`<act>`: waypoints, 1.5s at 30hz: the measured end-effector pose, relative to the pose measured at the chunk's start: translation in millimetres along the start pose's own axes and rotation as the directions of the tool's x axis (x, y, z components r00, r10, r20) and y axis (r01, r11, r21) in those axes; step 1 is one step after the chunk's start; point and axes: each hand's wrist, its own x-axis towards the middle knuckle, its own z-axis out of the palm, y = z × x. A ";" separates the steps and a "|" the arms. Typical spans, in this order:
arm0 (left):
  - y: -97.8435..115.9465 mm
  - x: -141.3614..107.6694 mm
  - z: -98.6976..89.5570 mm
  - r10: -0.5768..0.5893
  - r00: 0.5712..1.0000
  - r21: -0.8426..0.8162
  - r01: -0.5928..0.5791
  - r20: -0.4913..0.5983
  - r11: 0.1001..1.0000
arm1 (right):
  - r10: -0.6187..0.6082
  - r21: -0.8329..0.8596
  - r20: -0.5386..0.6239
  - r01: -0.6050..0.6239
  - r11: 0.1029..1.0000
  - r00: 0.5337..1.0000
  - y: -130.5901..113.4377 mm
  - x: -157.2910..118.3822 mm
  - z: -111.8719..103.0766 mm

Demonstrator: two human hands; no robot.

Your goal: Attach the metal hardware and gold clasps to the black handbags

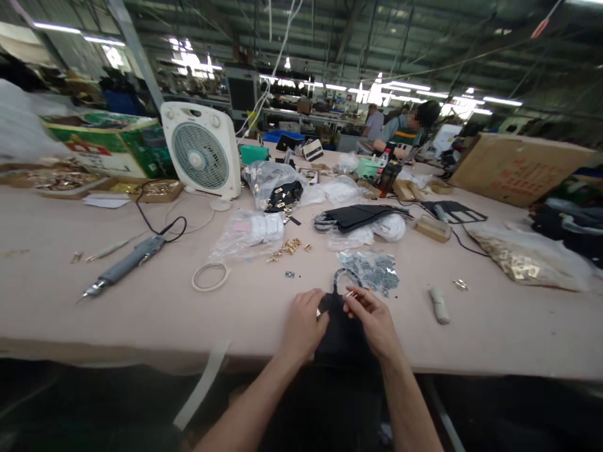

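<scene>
A black bag piece (pixel 343 336) with a looped handle (pixel 347 272) lies at the table's front edge, between my hands. My left hand (pixel 304 326) grips its left upper edge with bent fingers; a small shiny spot shows by the thumb. Over the handle's base, my right hand (pixel 374 317) pinches a small shiny metal fitting (pixel 350 294), its exact shape too small to make out. Beyond my hands are a small flat metal plate (pixel 289 274), several gold-coloured fittings (pixel 291 246) and a plastic bag of grey metal plates (pixel 372 270).
An electric screwdriver (pixel 129 260) and a tape roll (pixel 210 277) lie to the left, near a white fan (pixel 201 150). Stacked black pieces (pixel 360 217) lie ahead. On the right are a grey-wrapped roll (pixel 439 306) and a bag of fittings (pixel 527 258). A co-worker (pixel 405 135) is across the table.
</scene>
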 end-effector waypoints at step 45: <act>15.0 9.4 21.3 -0.385 0.922 -0.563 0.306 -0.023 0.768 | -0.311 -0.369 -0.274 0.199 0.908 0.910 18.7 -37.9 20.7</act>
